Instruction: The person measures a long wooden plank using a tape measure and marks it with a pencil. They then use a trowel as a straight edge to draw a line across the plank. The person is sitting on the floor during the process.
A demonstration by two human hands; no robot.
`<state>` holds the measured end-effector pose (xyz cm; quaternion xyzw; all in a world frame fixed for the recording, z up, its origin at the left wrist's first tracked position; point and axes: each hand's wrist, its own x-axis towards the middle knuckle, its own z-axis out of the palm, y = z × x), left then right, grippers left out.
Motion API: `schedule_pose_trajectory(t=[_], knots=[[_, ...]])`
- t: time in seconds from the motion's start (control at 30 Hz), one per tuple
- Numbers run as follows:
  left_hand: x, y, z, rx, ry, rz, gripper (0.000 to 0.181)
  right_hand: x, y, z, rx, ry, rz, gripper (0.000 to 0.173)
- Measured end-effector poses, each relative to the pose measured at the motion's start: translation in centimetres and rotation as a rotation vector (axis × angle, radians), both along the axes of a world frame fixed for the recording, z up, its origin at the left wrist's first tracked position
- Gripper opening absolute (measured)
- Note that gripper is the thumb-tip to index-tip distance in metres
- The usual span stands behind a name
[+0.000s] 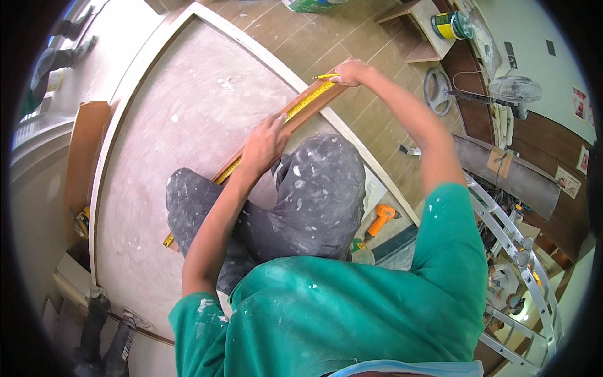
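Observation:
A reddish-brown wooden strip (307, 116) lies diagonally across the knees and over the white rim of a large framed panel (188, 118). Along the strip runs an extended yellow tape measure blade (308, 100); its lower end shows beyond the knee at lower left. My left hand (264, 143) rests on the strip and blade near the middle, fingers bent over them. At the strip's far upper right end, my right hand (351, 73) grips the strip, with a yellow pencil (326, 76) sticking out from its fingers. The undersides of both hands are hidden.
An orange cordless drill (380, 221) lies at the right knee. Beyond the panel, an aluminium ladder (506, 235), a fan (513, 92) and a paint bucket (451, 25) stand at right. Another person's legs (106, 330) are at lower left, a second person's at upper left. Another tape measure (82, 222) sits at left.

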<state>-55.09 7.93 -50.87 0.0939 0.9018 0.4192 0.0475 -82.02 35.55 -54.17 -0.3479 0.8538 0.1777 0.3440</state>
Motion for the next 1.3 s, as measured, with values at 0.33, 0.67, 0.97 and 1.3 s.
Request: schedule_pose_trajectory(t=[0.33, 0.67, 0.97, 1.3], knots=[[-3.5, 7.0, -8.9, -0.557, 0.019, -0.184, 0.069, 0.6, 0.4, 0.0, -0.109, 0.053, 0.004, 0.048], [-3.8, 6.3, -9.1, -0.353, -0.018, -0.164, 0.067, -4.7, 4.6, 2.5, -0.04, 0.113, -0.022, 0.053], [-5.6, 8.4, -7.8, -0.417, 0.03, -0.202, 0.07, -6.4, 5.3, 1.7, -0.046, 0.063, -0.002, 0.051], [-11.4, 13.8, -8.8, -0.481, 0.164, -0.242, 0.071, -5.7, 5.0, 2.0, -0.08, 0.127, -0.021, 0.054]])
